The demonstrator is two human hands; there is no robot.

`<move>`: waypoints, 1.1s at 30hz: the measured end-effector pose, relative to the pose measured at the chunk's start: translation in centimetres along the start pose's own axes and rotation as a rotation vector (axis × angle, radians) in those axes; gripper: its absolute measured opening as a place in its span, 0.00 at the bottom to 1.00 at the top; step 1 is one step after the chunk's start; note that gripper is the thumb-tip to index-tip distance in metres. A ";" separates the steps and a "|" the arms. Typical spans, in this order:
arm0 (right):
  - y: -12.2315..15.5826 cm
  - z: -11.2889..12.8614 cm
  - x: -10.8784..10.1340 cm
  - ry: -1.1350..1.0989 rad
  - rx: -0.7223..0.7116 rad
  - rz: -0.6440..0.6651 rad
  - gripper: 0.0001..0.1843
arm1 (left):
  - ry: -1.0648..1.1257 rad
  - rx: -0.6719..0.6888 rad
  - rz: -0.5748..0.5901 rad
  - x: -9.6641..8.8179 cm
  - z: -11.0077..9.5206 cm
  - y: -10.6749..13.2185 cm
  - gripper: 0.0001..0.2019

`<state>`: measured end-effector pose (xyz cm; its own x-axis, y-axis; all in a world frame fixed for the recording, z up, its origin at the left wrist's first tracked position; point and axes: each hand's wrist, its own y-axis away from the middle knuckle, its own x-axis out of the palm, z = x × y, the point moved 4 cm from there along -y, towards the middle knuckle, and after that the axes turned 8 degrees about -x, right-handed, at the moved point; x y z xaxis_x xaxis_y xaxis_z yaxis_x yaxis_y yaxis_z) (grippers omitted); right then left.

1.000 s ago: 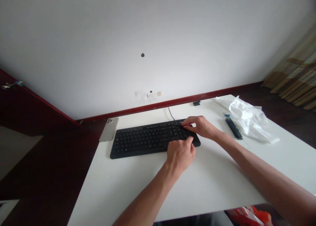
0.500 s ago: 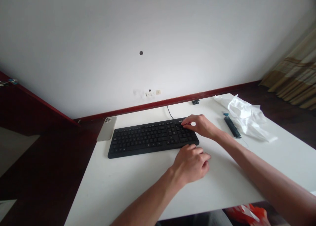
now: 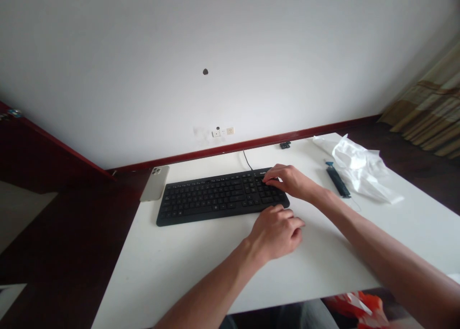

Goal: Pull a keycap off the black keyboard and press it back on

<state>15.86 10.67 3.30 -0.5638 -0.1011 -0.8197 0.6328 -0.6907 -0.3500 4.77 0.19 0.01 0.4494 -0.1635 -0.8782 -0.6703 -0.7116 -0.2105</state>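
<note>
Two hands in shot, but only one's on the keys now: left hand (image 3: 275, 233) is pulling back off the flat black plastic wired keyboard (image 3: 215, 197) and resting on the white table (image 3: 179, 262) just in front of its right corner, w/ fingers curling in. Prob. empty, but the palm's hidden. Right hand (image 3: 291, 181) is lying spread over the right-end keys, fingertips pressing down.

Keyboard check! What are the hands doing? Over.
Right hand on keyboard, right end. Left hand curled over table, just in front. Nothing in the way.
</note>
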 end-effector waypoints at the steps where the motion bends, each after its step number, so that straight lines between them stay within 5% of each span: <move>1: -0.1 0.4 0.0 0.020 -0.023 0.013 0.11 | 0.001 0.003 0.000 0.0 0.0 0.0 0.11; 7: -0.2 2.0 0.0 0.114 -0.059 0.086 0.14 | 0.019 0.001 -0.013 0.0 0.1 0.0 0.12; 14: -0.1 3.1 0.3 0.347 0.073 0.178 0.13 | 0.050 -0.015 -0.008 0.0 0.3 0.0 0.13; 25: -0.9 2.9 1.1 0.378 0.146 0.229 0.17 | 0.074 -0.016 -0.015 0.2 0.5 0.0 0.13; 28: -0.7 2.3 1.8 0.366 0.094 0.179 0.18 | 0.090 0.003 -0.023 0.3 0.6 -0.1 0.12; 33: 0.3 -0.3 2.1 0.137 0.076 -0.090 0.19 | 0.038 -0.033 -0.119 -1.0 0.6 -0.3 0.11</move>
<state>15.06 10.46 1.29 -0.5351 0.0584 -0.8428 0.5383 -0.7453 -0.3934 4.18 0.93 0.69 0.5472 -0.1013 -0.8309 -0.5911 -0.7496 -0.2978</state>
